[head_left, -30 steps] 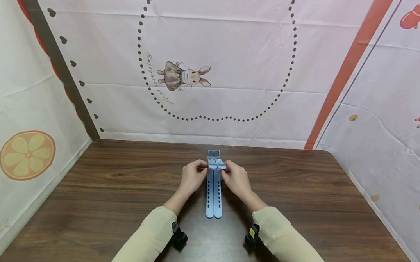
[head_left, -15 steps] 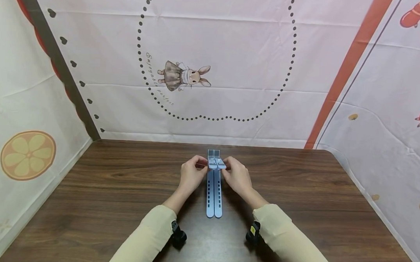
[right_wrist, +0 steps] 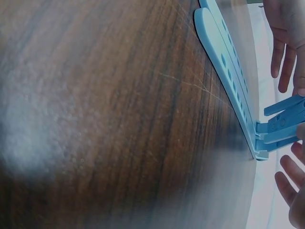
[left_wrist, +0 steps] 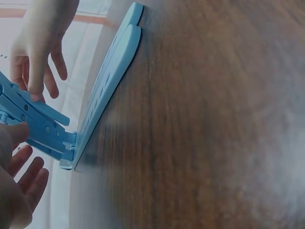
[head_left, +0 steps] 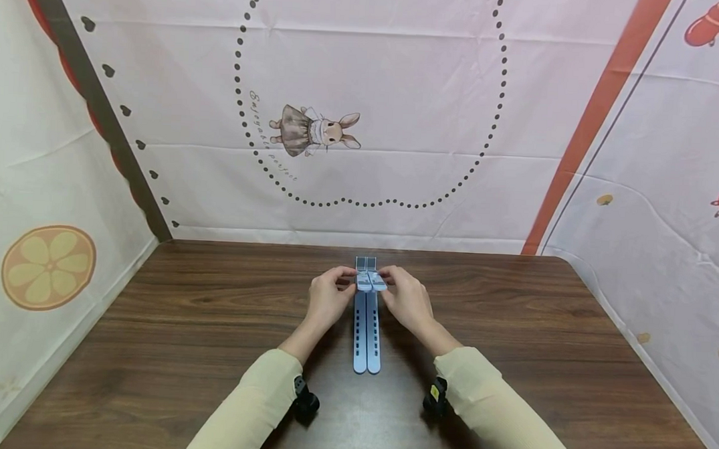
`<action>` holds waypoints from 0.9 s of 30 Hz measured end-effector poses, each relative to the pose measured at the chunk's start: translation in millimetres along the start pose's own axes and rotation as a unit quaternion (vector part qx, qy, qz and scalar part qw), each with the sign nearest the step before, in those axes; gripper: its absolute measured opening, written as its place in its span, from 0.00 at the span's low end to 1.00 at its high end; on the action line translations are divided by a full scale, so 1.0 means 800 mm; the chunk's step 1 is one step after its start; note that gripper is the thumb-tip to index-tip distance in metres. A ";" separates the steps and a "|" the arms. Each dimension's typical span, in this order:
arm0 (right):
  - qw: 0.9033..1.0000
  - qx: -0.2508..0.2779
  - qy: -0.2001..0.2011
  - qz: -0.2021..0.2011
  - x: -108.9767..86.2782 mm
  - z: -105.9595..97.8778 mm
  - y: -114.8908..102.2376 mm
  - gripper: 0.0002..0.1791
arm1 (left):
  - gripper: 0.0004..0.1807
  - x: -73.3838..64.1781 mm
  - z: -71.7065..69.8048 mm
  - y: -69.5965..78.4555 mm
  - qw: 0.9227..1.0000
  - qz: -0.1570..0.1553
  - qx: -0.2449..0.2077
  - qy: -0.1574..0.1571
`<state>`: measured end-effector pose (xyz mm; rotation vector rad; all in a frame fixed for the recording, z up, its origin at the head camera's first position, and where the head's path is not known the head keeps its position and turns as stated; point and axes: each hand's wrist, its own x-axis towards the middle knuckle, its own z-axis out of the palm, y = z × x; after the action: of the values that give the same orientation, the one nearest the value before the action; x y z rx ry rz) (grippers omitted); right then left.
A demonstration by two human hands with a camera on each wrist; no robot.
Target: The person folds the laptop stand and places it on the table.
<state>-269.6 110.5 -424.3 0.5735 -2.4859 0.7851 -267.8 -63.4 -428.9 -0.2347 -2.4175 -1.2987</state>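
A light-blue folding laptop stand point(head_left: 361, 332) lies mid-table, its two slotted base legs side by side and pointing toward the person. From the far end its upper arms point(left_wrist: 40, 121) rise at an angle. My left hand point(head_left: 329, 297) holds the upper part from the left, thumb and fingers at its edge. On the opposite side, my right hand point(head_left: 409, 300) grips the other arm, with its fingertips reaching over the top. In the right wrist view, thumbs of both hands are against the raised arms point(right_wrist: 286, 121), while other fingers stay spread away from them.
The stand rests on a dark wood-grain table point(head_left: 209, 352), near its back edge. Behind it hangs a printed white cloth point(head_left: 412, 119), with more cloth along both sides. A small black camera is strapped at each sleeve cuff.
The right hand has shifted slightly, its fingertips now farther over the stand's upper part. The left hand and the base legs have stayed nearly in place.
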 end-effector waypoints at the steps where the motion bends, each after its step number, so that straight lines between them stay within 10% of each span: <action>1: 1.000 -0.003 0.000 -0.003 0.000 0.000 0.000 0.15 | 0.12 0.000 0.000 0.000 1.000 -0.002 0.002 0.000; 27: 0.999 -0.037 -0.012 -0.004 0.007 -0.007 0.001 0.11 | 0.08 0.005 -0.002 0.003 0.999 -0.003 0.051 0.001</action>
<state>-272.9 113.1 -417.9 0.5689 -2.5226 0.6837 -270.1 -63.4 -424.3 -0.1975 -2.4765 -1.1737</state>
